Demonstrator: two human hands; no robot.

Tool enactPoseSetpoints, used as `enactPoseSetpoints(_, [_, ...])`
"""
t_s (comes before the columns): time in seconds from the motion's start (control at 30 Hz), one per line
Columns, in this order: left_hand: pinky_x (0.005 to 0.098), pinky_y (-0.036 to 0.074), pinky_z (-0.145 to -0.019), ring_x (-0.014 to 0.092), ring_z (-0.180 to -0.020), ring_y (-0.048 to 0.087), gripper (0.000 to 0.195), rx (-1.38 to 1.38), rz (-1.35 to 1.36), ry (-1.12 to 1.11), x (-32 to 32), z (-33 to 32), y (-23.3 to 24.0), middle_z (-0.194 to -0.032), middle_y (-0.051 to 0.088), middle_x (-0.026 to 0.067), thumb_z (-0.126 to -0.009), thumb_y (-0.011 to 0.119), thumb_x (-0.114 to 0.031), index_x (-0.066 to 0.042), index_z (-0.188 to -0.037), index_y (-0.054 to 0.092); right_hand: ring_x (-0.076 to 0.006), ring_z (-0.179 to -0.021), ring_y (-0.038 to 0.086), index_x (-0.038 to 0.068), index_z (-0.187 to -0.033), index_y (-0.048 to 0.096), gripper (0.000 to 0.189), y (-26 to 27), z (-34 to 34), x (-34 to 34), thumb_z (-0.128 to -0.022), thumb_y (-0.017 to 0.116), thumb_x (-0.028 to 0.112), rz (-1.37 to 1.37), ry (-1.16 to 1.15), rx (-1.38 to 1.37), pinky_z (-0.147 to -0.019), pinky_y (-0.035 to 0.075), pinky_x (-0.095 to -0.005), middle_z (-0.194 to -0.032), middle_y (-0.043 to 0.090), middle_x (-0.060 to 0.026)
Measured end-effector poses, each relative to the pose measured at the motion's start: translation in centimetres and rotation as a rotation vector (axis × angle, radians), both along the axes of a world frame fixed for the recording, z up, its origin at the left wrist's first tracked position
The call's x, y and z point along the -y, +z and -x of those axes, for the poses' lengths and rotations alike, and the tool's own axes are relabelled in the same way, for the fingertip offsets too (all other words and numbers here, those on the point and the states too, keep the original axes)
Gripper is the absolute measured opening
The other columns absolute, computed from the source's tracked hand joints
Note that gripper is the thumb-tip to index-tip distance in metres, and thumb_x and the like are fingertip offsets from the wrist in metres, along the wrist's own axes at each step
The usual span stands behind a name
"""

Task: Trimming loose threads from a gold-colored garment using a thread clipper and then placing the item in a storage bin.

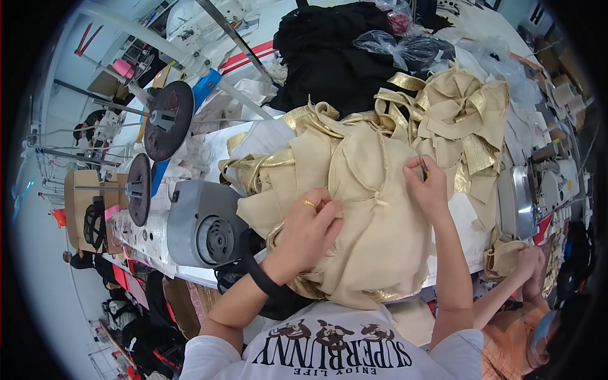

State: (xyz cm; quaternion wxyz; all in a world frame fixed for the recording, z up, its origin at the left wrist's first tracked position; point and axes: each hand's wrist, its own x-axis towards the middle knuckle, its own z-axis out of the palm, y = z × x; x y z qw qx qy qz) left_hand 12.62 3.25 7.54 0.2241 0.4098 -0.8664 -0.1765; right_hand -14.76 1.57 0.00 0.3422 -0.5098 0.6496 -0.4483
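Note:
A beige garment with shiny gold trim point(365, 237) lies spread before me and hangs over the table's near edge. My left hand point(316, 223), with a ring on one finger, is at the garment's middle, its fingers pinched together; whether cloth is between them I cannot tell. Further right, my right hand point(427, 183) is closed on a small pointed tool with a dark tip and a yellow-orange part, probably thread snips. Between the hands a small pale knot or tuft point(378, 198) shows on a seam.
Beside the garment on the left stands a grey sewing machine motor housing point(204, 223), near dark thread-stand discs point(168, 121). More beige and gold pieces point(460, 109) are heaped at the right. Black cloth point(332, 52) lies behind. At the lower right, a co-worker's hands point(527, 266) hold beige cloth.

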Motion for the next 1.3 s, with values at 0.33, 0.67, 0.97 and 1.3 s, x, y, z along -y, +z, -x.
enactPoseSetpoints(0.33, [0.0334, 0.049, -0.068, 0.027, -0.075, 0.057, 0.019, -0.148, 0.056, -0.066, 0.2, -2.8, -1.7, -0.093, 0.057, 0.0078, -0.076, 0.073, 0.0, -0.003, -0.092, 0.064, -0.0193, -0.08, 0.056, 0.001, -0.094, 0.061, 0.013, 1.5, -0.5, -0.7, -0.081, 0.063, 0.001, 0.314, -0.175, -0.326, -0.07, 0.044, -0.0287, -0.087, 0.055, -0.0079])
enactPoseSetpoints(0.67, [0.0345, 0.04, -0.071, 0.022, -0.087, 0.053, 0.016, 0.184, 0.361, -0.103, 0.3, -0.3, -0.5, -0.089, 0.051, 0.0052, -0.071, 0.066, -0.012, -0.006, -0.085, 0.06, -0.016, -0.07, 0.051, 0.002, -0.098, 0.059, 0.027, 3.5, -2.3, -2.7, -0.075, 0.059, -0.011, 0.283, -0.012, -0.239, -0.064, 0.043, -0.0264, -0.081, 0.051, -0.0059])
enactPoseSetpoints(0.97, [0.0366, 0.043, -0.073, 0.024, -0.085, 0.054, 0.019, 0.329, 0.336, -0.053, -0.1, 0.0, -2.2, -0.091, 0.055, 0.0059, -0.072, 0.072, -0.006, -0.006, -0.088, 0.063, -0.015, -0.065, 0.054, 0.003, -0.101, 0.057, 0.033, 4.0, -3.3, -3.6, -0.072, 0.059, -0.012, 0.33, 0.098, -0.249, -0.059, 0.044, -0.0263, -0.08, 0.053, -0.0067])
enactPoseSetpoints(1.3, [0.0304, 0.05, -0.065, 0.025, -0.075, 0.063, 0.012, -0.169, -0.206, -0.102, 1.3, -2.3, 1.0, -0.092, 0.062, 0.0109, -0.083, 0.067, 0.001, -0.001, -0.094, 0.063, -0.0303, -0.084, 0.058, 0.009, -0.104, 0.057, 0.035, 6.3, -4.2, -2.3, -0.076, 0.074, 0.022, 0.426, 0.529, -0.448, -0.069, 0.046, -0.039, -0.095, 0.056, -0.0101])
